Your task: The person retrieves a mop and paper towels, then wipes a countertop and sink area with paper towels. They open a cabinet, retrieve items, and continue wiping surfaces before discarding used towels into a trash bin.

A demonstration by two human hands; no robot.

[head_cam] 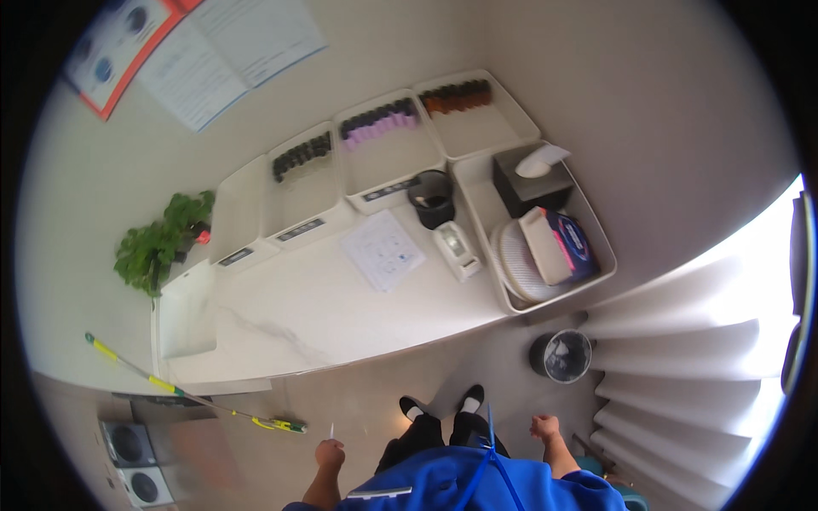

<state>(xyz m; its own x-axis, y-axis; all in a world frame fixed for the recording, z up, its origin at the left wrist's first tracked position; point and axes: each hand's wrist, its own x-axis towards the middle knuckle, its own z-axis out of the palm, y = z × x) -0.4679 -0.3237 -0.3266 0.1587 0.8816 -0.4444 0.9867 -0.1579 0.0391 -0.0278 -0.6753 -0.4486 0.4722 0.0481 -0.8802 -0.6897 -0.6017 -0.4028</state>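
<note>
Down at the lower edge of the head view, my left hand is closed around a thin white object whose pointed end sticks up; its kind is too small to tell. My right hand hangs at the other side of my body with curled fingers, and nothing shows in it. Beyond my hands stands a white marbled counter. On it lie printed sheets, a small white device with a display and a black cup.
White bins with rows of dark-capped bottles line the wall. A white tray holds a tissue box and round pads. A waste bin stands by the curtain. A mop leans at left near a potted plant.
</note>
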